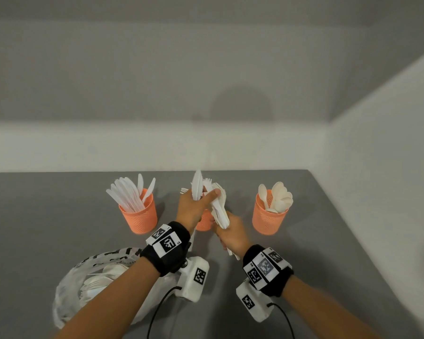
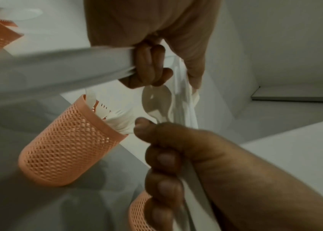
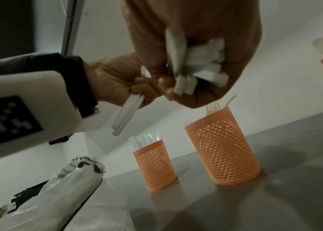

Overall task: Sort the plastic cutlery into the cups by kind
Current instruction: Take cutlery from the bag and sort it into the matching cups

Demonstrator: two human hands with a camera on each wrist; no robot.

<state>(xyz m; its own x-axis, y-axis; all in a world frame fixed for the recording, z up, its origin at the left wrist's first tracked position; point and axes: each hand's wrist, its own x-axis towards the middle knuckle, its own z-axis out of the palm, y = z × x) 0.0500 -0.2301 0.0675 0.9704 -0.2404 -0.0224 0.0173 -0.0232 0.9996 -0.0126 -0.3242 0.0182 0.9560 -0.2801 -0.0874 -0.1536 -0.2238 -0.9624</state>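
Note:
Three orange mesh cups stand in a row: the knife cup (image 1: 138,214) on the left, the fork cup (image 3: 224,148) in the middle and the spoon cup (image 1: 269,214) on the right. My left hand (image 1: 206,195) grips white plastic knives (image 1: 197,184) upright above the fork cup, and its thumb touches the bundle beside them. That mixed cutlery bundle (image 1: 219,209) is gripped by my right hand (image 1: 220,225) just right of the left hand. A spoon (image 2: 156,100) shows in the bundle. In the head view both hands hide most of the fork cup.
A clear plastic bag (image 1: 93,282) with more white cutlery lies on the grey table (image 1: 328,241) at the near left, under my left forearm. White walls close the table off at the back and on the right.

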